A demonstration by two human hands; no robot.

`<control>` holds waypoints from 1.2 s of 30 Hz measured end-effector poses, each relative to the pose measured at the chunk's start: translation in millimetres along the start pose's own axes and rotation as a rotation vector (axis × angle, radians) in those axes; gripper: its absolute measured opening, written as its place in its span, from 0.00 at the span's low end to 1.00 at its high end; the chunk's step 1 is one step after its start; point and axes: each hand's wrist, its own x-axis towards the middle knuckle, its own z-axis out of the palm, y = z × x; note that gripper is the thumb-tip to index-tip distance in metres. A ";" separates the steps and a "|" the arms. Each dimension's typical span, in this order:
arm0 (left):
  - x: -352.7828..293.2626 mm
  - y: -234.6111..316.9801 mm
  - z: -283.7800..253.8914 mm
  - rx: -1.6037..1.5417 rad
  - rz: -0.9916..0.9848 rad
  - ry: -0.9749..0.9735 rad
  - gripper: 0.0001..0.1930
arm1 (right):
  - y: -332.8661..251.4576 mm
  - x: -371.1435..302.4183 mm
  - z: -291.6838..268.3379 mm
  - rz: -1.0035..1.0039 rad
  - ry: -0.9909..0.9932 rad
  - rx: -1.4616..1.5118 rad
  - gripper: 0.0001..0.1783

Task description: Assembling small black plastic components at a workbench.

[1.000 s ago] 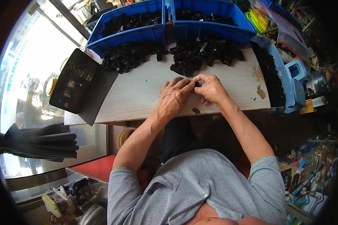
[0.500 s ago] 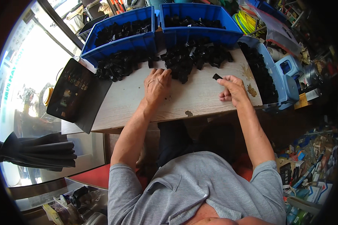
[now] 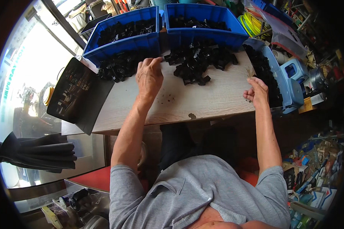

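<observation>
Two deep-blue bins stand side by side along the far edge of the tabletop (image 3: 172, 107). The left blue bin (image 3: 145, 44) and the right blue bin (image 3: 206, 35) both contain many small black parts, jumbled together below the rims. A light-blue bin (image 3: 276, 65) beside the tabletop's right edge is also filled with dark pieces, too small to tell apart.

More of the black parts lie loose on the tabletop in front of the blue bins: a left heap (image 3: 118, 68) and a larger right heap (image 3: 202, 57), between the person and the bin walls. A tablet (image 3: 72, 87) leans on its dark cover at the left end. Past the right blue bin lies a coil of yellow cord (image 3: 254, 26), with a clear plastic sheet (image 3: 284, 36) beside it. Dark cloth (image 3: 38, 152) hangs at the lower left.

The left hand (image 3: 149, 78) is at the right end of the left heap, its back hiding some of the surface there. Its fingers are bent and point down; whether they pinch a part cannot be told. The right hand (image 3: 259, 91) is over the tabletop's right side, near the light-blue bin, fingers curled with the gap narrow; whether anything is between them cannot be made out.
</observation>
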 end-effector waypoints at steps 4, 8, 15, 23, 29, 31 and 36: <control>7.8 -35.0 1.4 0.195 0.180 -0.071 0.15 | -4.2 -27.8 39.9 0.025 -0.186 -0.033 0.25; 4.1 -46.9 -1.0 0.179 0.253 -0.259 0.13 | -10.1 -48.9 75.8 0.041 -0.365 -0.177 0.30; -9.2 -15.9 -13.0 0.144 0.145 -0.370 0.15 | -19.2 -52.0 111.0 -0.040 -0.466 -0.364 0.31; -18.9 -11.8 -8.5 0.017 0.155 -0.286 0.18 | -13.2 -42.7 121.8 -0.053 -0.452 -0.546 0.18; -30.7 -5.9 -10.1 -0.133 0.031 -0.207 0.17 | -11.3 -47.6 118.6 -0.048 -0.441 -0.483 0.17; -38.0 1.7 -10.9 -0.207 -0.028 -0.198 0.16 | -9.7 -51.5 117.0 -0.077 -0.448 -0.446 0.18; -57.1 32.5 -12.6 -0.686 -0.419 -0.232 0.16 | -11.3 -63.3 125.9 -0.142 -0.510 -0.412 0.22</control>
